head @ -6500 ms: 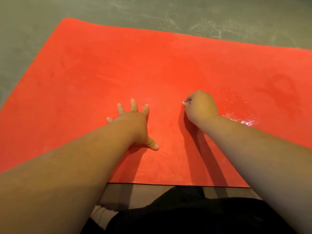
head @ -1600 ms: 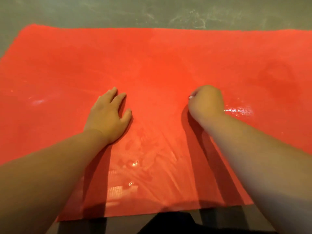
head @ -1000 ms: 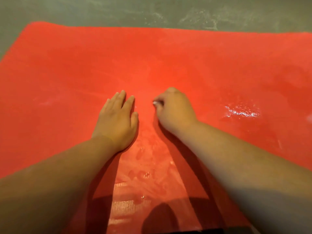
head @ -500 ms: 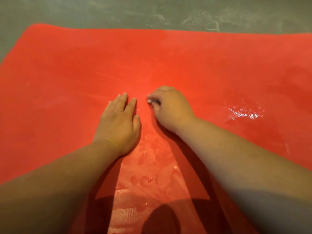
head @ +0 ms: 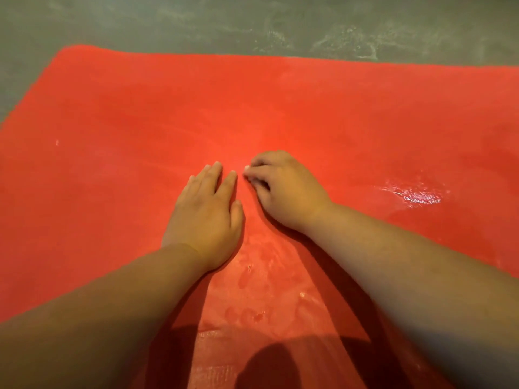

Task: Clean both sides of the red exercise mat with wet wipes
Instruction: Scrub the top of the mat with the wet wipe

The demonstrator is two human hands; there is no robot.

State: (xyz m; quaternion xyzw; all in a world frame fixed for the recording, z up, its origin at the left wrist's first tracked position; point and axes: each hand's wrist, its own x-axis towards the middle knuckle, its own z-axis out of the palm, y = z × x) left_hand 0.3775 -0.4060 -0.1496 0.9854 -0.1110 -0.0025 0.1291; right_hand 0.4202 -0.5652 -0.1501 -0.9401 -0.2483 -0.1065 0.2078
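Note:
The red exercise mat (head: 112,130) lies flat on the floor and fills most of the head view. My left hand (head: 206,214) rests palm down on its middle, fingers straight and together. Just to its right, my right hand (head: 283,189) is curled, knuckles up, pressing a wet wipe (head: 247,169) onto the mat. Only a small white bit of the wipe shows at my fingertips; the rest is hidden under the hand. The two hands nearly touch.
Grey concrete floor (head: 252,23) runs along the mat's far edge and past its far left corner. A shiny wet patch (head: 415,193) sits on the mat to the right, and damp smears (head: 261,282) lie between my forearms.
My right hand with the wipe has slid left across the mat from beside the wet patch to right next to my left hand. My left hand has stayed planted.

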